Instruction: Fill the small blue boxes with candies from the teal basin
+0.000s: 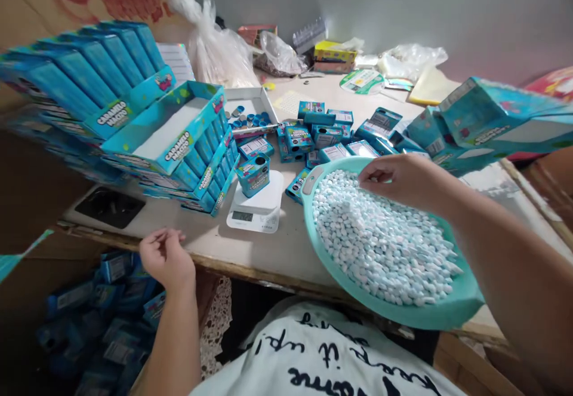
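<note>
Desk (188,232), cluttered, seen from its front edge; the far end runs to a grey wall. Back edge: plastic bags (210,43), partly overlapping, contents hard to make out. Left end: stacked teal display cartons (179,127) printed "Caramelo Macizo", the lowest rows hidden by those on top. More teal cartons (492,115) at the right edge, cut off by the frame and blurred. Further cartons (102,318) sit in shadow below the desk, barely legible.

Front right: round teal tray (452,306) over the desk's front edge, heaped with small white-and-blue candies (380,241). Right hand (394,181) over the tray's far side; fingers curled, tips down at the candies, any pinch hidden by the hand itself. Left hand (165,258) just over the front edge, well apart from the tray; fingers loosely curled, nothing visible between them. Between the hands, back of the tray: kitchen scale (255,214), display too small to read, small teal tin (253,175) on it.
</note>
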The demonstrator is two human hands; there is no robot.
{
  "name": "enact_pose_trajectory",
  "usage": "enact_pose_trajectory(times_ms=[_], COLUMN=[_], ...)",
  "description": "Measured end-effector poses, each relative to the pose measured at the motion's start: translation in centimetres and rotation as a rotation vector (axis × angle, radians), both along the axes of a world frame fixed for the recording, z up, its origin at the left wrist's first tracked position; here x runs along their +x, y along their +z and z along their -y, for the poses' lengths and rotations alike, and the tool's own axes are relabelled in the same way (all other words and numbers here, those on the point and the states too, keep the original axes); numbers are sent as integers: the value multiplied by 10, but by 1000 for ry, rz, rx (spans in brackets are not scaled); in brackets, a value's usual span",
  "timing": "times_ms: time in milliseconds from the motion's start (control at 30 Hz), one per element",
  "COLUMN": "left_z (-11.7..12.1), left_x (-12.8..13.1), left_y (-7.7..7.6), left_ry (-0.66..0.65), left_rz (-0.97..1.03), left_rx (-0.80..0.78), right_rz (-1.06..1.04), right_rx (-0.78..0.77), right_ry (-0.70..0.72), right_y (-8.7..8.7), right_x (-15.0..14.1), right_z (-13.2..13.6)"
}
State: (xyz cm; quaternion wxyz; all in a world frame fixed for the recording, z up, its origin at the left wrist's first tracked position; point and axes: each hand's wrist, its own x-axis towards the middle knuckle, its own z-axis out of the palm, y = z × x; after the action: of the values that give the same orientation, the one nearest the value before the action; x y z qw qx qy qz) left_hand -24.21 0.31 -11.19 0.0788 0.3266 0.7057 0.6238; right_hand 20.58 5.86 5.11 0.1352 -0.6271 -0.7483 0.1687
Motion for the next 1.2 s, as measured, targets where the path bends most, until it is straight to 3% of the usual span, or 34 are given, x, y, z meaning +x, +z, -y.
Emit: enact_pose_trajectory(times_ms=[133, 233, 367, 500, 733, 1067, 1133, 1200], left_z=[-2, 0, 4, 5, 6, 5, 7, 12], left_x=[5, 4, 1, 3, 2, -5, -5, 4], left_y=[8, 10, 11, 13, 5, -4, -2, 4], left_ry=[-89, -93, -83, -55, -30, -61, -45, -121], left_rz=[-123, -179, -172, -173, -142, -139, -233, -460], left_rx=[-200, -279, -342, -338, -273, -275, -223, -115], right_rz=[-125, -142, -184, -219, -38, 94, 131, 164], right_rx=[-82, -84, -115, -157, 47, 150, 192, 232], right_ry=[112, 251, 420, 497, 661, 775, 744, 702], right_y=[39, 52, 42, 22, 14, 14, 20, 28], right_x=[-32, -75, -134, -165, -172, -167, -163, -156], right_z=[-42, -73, -111, -135, -134, -117, -108, -96])
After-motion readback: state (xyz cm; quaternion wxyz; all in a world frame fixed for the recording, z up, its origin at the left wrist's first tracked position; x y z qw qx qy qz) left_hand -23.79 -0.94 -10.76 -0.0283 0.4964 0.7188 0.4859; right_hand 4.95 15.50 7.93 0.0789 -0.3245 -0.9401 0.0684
